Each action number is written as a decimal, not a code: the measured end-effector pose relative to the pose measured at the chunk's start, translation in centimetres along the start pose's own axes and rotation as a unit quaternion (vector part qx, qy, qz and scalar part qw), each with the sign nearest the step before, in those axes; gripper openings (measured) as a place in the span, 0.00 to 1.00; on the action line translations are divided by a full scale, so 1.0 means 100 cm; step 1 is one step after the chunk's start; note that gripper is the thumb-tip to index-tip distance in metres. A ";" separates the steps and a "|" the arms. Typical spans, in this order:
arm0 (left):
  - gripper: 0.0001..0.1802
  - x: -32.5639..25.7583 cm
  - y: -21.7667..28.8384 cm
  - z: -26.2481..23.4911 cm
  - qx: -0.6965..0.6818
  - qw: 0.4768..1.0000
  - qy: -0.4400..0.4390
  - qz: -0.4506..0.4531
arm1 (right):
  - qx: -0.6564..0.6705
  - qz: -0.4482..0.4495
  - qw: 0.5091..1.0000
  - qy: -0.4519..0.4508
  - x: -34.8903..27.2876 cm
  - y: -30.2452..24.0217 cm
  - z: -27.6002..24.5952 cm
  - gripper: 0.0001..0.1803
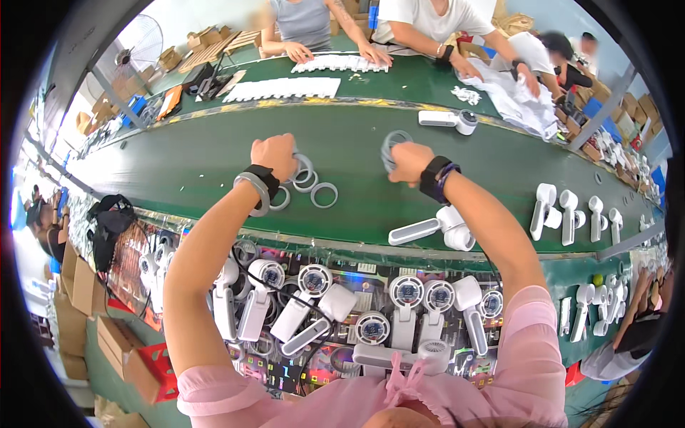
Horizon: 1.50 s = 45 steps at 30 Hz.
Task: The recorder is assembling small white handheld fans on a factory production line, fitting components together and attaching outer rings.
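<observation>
A long green conveyor belt (214,153) runs across the view, white handheld fans (442,227) being carried along its near edge. Below that edge, a tray of fan bodies (314,299) is kept at the worker's front. The left hand (275,155) is closed around pale grey rings (302,168), with loose rings (324,195) lying just beside it on the belt. One ring (394,146) is pinched in the closed right hand (408,162). It is judged that rings should be separated singly and kept flat, so none is dropped onto the moving belt.
</observation>
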<state>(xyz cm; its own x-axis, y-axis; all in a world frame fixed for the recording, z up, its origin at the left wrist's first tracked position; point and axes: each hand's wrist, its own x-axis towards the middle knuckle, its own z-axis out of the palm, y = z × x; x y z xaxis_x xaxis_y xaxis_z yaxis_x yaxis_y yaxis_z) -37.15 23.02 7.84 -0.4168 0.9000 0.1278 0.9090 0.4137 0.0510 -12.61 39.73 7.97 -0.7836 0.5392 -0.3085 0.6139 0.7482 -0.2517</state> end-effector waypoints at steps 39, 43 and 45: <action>0.26 -0.030 -0.020 0.033 -0.053 0.994 -0.091 0.017 | -0.046 -0.204 0.976 0.065 -0.048 -0.083 0.006 0.14; 0.27 -0.056 0.000 -0.008 -0.126 0.987 -0.044 0.086 | -0.043 -0.236 0.970 0.039 -0.082 -0.082 0.005 0.11; 0.26 -0.077 0.015 -0.032 -0.187 0.975 -0.052 0.108 | -0.065 -0.296 0.950 0.071 -0.103 -0.086 0.005 0.13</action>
<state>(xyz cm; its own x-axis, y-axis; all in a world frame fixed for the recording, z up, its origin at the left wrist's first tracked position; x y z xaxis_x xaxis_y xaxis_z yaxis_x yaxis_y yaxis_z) -32.56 16.22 10.13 -0.1959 0.9777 0.0752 0.9069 0.1515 0.3933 -9.77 27.55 12.81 -0.9986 0.0491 -0.0193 0.0522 0.9733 -0.2236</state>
